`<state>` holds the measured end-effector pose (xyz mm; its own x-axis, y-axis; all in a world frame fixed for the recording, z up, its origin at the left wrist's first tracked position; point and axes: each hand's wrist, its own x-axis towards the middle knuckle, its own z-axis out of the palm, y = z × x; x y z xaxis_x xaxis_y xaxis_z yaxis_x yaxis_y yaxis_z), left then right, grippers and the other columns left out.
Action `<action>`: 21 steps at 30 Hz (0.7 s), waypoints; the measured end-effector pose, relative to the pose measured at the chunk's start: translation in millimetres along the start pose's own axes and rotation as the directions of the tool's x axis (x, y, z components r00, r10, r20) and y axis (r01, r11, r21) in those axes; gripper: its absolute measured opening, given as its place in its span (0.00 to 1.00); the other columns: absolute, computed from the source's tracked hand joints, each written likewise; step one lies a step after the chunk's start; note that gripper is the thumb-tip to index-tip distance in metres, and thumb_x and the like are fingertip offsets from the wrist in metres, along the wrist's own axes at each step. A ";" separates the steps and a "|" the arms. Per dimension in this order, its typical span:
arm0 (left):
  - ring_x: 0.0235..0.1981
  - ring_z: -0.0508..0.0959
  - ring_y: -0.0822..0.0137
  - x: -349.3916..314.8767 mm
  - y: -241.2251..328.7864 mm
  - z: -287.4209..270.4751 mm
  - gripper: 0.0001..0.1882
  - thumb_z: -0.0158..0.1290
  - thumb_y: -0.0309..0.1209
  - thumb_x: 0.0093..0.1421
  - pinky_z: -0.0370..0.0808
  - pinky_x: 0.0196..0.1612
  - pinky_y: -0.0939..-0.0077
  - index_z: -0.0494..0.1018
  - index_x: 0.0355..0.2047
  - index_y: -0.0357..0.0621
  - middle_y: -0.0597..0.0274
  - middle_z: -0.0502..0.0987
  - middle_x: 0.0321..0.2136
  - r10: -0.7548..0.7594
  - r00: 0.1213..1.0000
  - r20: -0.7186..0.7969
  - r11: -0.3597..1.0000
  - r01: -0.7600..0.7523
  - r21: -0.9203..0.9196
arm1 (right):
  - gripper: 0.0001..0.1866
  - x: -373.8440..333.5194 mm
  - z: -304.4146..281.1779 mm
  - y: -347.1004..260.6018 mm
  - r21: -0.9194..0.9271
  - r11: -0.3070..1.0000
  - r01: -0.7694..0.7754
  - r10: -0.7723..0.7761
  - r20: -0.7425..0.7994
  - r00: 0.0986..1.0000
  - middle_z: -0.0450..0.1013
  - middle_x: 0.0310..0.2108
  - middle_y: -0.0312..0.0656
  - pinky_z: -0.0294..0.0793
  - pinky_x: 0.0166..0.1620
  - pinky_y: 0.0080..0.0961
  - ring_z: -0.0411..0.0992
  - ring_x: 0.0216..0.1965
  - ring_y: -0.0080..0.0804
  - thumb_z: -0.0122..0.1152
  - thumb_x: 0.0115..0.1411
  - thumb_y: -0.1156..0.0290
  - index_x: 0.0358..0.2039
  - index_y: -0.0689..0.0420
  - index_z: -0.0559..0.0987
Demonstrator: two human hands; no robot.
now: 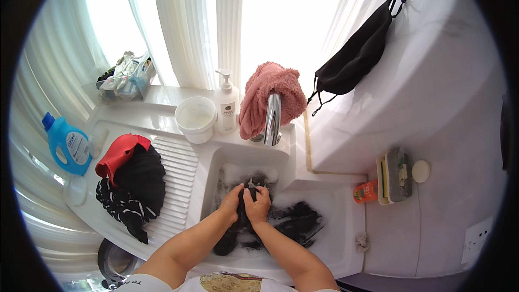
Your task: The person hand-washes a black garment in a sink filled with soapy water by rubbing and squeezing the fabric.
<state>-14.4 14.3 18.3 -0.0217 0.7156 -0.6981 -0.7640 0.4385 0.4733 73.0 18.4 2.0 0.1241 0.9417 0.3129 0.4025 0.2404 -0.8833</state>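
both hands (246, 201) scrub dark garment (292, 221) in sudsy sink (216, 170).

A sink basin (335, 249) sits in front of the person, with a faucet (273, 119) behind it and a towel (270, 94) draped over the faucet. Left of the faucet stand a pump bottle (226, 105) and a tub (195, 119). A heap of clothes (132, 181) lies on the ribbed drainboard (178, 167) left of the basin, and a detergent jug (67, 146) stands further left.

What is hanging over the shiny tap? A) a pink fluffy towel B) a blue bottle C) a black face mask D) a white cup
A: a pink fluffy towel is draped over the top of the tap, above the sink where both hands scrub dark cloth.
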 end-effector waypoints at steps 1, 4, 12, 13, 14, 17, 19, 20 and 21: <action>0.33 0.75 0.62 8.7 10.2 -14.3 0.15 0.50 0.44 0.59 0.73 0.39 0.70 0.72 0.32 0.44 0.59 0.76 0.33 -0.140 0.987 -0.074 0.990 0.137 -0.044 | 0.12 -17.5 -1.5 -23.0 0.048 0.990 0.135 -0.140 0.125 0.982 0.71 0.32 0.45 0.71 0.36 0.30 0.72 0.31 0.41 0.62 0.51 0.66 0.22 0.62 0.77; 0.40 0.73 0.52 16.0 -3.1 -33.7 0.23 0.45 0.49 0.61 0.71 0.44 0.59 0.68 0.42 0.40 0.51 0.72 0.40 -0.045 0.998 -0.038 0.992 0.050 0.116 | 0.12 -15.5 -0.8 -22.8 0.059 0.992 0.112 -0.119 0.144 0.982 0.70 0.31 0.46 0.70 0.34 0.30 0.71 0.29 0.41 0.61 0.51 0.67 0.20 0.63 0.76; 0.29 0.74 0.62 25.3 1.7 -46.6 0.18 0.43 0.45 0.61 0.72 0.33 0.69 0.70 0.31 0.42 0.56 0.74 0.30 -0.052 0.998 0.039 0.998 0.050 0.040 | 0.12 -32.7 1.9 -57.7 0.103 0.972 0.212 -0.231 0.220 0.948 0.69 0.28 0.43 0.71 0.32 0.32 0.70 0.28 0.41 0.61 0.51 0.65 0.21 0.62 0.77; 0.27 0.74 0.62 27.1 3.5 -56.3 0.16 0.43 0.43 0.61 0.72 0.31 0.69 0.70 0.29 0.43 0.56 0.75 0.29 -0.075 0.995 0.064 0.997 0.073 0.034 | 0.12 -24.3 4.9 -51.4 0.155 0.975 0.157 -0.189 0.221 0.957 0.69 0.28 0.43 0.70 0.33 0.31 0.70 0.28 0.39 0.60 0.52 0.67 0.22 0.63 0.76; 0.27 0.73 0.62 8.0 3.4 -38.8 0.16 0.43 0.42 0.61 0.71 0.30 0.68 0.71 0.29 0.42 0.55 0.75 0.29 0.112 0.993 -0.023 0.981 -0.106 0.162 | 0.11 -8.9 3.4 -38.3 0.191 0.977 0.094 -0.135 0.212 0.968 0.69 0.29 0.44 0.70 0.34 0.29 0.70 0.29 0.37 0.59 0.54 0.68 0.22 0.64 0.76; 0.32 0.76 0.61 -32.8 30.7 -11.8 0.14 0.49 0.39 0.55 0.73 0.33 0.67 0.71 0.32 0.38 0.56 0.76 0.32 -0.034 0.980 -0.198 0.740 0.157 0.653 | 0.15 30.0 -2.2 29.5 0.071 0.994 0.077 -0.087 0.161 0.983 0.67 0.39 0.49 0.65 0.46 0.34 0.66 0.42 0.46 0.52 0.61 0.62 0.36 0.63 0.74; 0.35 0.76 0.59 -61.7 56.6 -3.5 0.16 0.52 0.38 0.51 0.73 0.36 0.65 0.71 0.34 0.39 0.55 0.76 0.33 0.002 1.000 -0.027 0.211 0.026 0.977 | 0.10 50.9 -22.6 80.1 -0.104 0.993 0.053 -0.016 0.330 0.944 0.62 0.50 0.52 0.63 0.52 0.38 0.60 0.52 0.51 0.51 0.60 0.70 0.41 0.58 0.72; 0.36 0.76 0.58 -69.3 63.4 -5.9 0.18 0.54 0.38 0.48 0.73 0.38 0.63 0.71 0.36 0.40 0.54 0.76 0.33 -0.024 0.998 0.051 -0.096 -0.053 0.994 | 0.10 51.6 -30.3 90.7 -0.158 0.967 0.201 -0.131 0.369 0.920 0.61 0.53 0.53 0.63 0.54 0.40 0.58 0.56 0.52 0.51 0.59 0.74 0.41 0.57 0.73; 0.38 0.76 0.54 -66.3 58.0 -23.0 0.21 0.55 0.38 0.44 0.72 0.41 0.62 0.71 0.39 0.42 0.51 0.76 0.36 0.111 0.975 0.193 -0.277 -0.157 0.948 | 0.11 45.3 -36.3 83.1 -0.301 0.890 0.342 -0.143 0.528 0.837 0.60 0.54 0.52 0.62 0.55 0.40 0.58 0.56 0.52 0.52 0.56 0.76 0.41 0.57 0.73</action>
<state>-72.1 -20.2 79.7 0.0188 0.8514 -0.5242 0.8265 0.2818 0.4873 145.0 72.4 -44.6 -0.4329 0.8781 0.2037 0.6734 0.4653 -0.5745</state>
